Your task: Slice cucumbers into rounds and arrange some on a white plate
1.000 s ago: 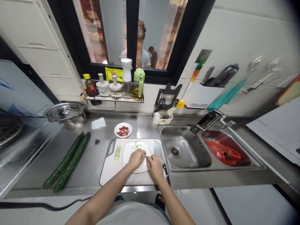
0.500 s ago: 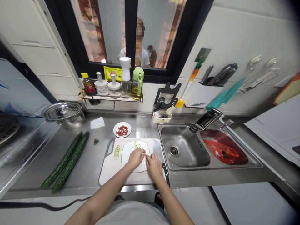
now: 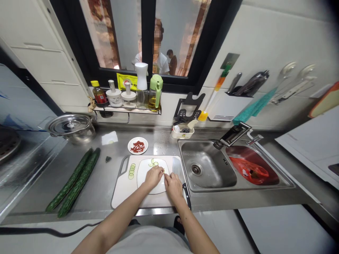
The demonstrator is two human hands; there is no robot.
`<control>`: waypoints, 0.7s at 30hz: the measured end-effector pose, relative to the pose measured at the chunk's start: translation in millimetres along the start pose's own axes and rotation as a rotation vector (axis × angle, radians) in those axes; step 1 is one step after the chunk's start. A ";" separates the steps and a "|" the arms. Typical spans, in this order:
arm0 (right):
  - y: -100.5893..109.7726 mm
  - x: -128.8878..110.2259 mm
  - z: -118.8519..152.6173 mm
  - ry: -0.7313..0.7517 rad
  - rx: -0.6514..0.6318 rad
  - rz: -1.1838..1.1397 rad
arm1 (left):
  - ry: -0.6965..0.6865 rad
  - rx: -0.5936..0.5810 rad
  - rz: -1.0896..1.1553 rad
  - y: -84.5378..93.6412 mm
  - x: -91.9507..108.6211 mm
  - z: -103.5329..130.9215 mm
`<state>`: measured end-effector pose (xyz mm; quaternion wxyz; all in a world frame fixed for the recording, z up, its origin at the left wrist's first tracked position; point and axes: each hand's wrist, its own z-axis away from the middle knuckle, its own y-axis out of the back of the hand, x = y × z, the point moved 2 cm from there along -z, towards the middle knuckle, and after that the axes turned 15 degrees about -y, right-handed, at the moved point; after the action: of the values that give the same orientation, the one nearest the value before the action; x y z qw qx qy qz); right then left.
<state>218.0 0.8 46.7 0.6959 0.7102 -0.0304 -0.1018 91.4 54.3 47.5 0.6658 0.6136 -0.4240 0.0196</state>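
Observation:
Both hands are over a white plate point(image 3: 143, 174) that rests on a cutting board point(image 3: 120, 195). My left hand point(image 3: 153, 176) has its fingers pressed together above the plate, close to a small pale-green piece. My right hand point(image 3: 173, 185) is beside it at the plate's right side, fingers bent and drawn together. What either hand holds is too small to tell. Cucumber slices point(image 3: 153, 162) lie on the upper part of the plate. A row of overlapping slices point(image 3: 131, 171) is on the board, left of the plate. A knife point(image 3: 186, 195) lies at the board's right edge.
Two whole cucumbers point(image 3: 79, 181) lie on the left counter near a lidded pot point(image 3: 72, 128). A small dish of red berries point(image 3: 138, 145) stands behind the board. At the right is a double sink point(image 3: 212, 169) with a red bag point(image 3: 250, 171).
The camera view has shifted very slightly. Both hands stay in nearly the same place over the plate, with little visible finger movement.

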 end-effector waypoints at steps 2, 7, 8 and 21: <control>0.5 -0.3 0.1 -0.003 0.003 0.006 | -0.003 0.003 -0.002 -1.2 -0.8 -0.3; 1.3 -0.2 1.3 -0.010 -0.001 0.004 | -0.012 0.025 0.003 -3.2 -2.0 0.8; 1.3 0.1 1.8 -0.008 -0.001 -0.001 | -0.014 0.027 0.005 -3.2 -2.1 1.0; 1.1 3.8 5.5 -0.020 -0.004 -0.033 | -0.006 0.010 -0.011 -1.0 0.3 0.9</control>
<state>220.8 -5.4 47.4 0.6953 0.7080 -0.0255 -0.1206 91.6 53.2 46.8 0.6617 0.6193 -0.4223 0.0161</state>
